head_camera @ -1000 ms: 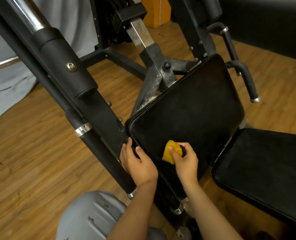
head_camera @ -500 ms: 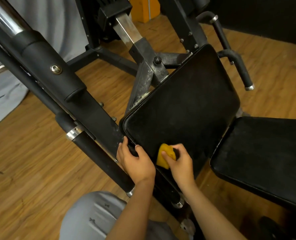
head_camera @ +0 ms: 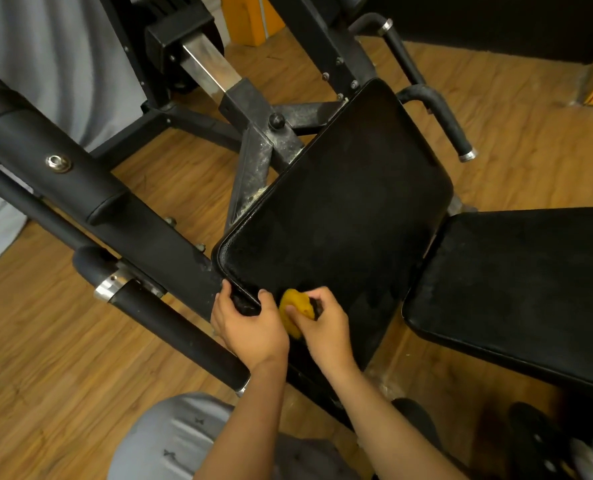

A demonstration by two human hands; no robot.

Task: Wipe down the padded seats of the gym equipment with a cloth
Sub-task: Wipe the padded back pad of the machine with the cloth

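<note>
The right hand has slid the crumpled yellow cloth, gripped tight, closer to the left hand, which still clasps a corner of the black padded seat.

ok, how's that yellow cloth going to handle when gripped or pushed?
Probably soft and floppy: the yellow cloth sits bunched in the right hand. Likely light: a few curled fingers hold it. Should slide easily on the smooth black pad, but may unbunch.
</note>
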